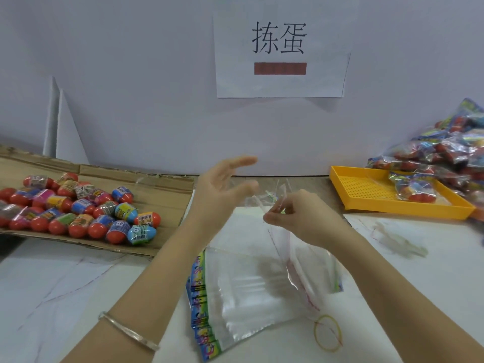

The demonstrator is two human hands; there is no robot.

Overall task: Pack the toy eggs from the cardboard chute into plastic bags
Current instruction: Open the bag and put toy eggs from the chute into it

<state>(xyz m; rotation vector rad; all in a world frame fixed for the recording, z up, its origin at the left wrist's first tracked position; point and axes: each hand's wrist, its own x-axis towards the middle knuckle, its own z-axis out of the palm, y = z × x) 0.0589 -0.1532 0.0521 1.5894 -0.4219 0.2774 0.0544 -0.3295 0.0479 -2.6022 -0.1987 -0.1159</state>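
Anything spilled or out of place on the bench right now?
Nothing spilled: the toy eggs all lie on the cardboard chute. Only a loose yellow rubber band lies by the stack of empty bags, and crumpled plastic scrap sits near the yellow tray.

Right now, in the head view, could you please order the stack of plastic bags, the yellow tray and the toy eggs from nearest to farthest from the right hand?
1. The stack of plastic bags, just below the right hand.
2. The yellow tray, to its right.
3. The toy eggs, far left on the cardboard chute.
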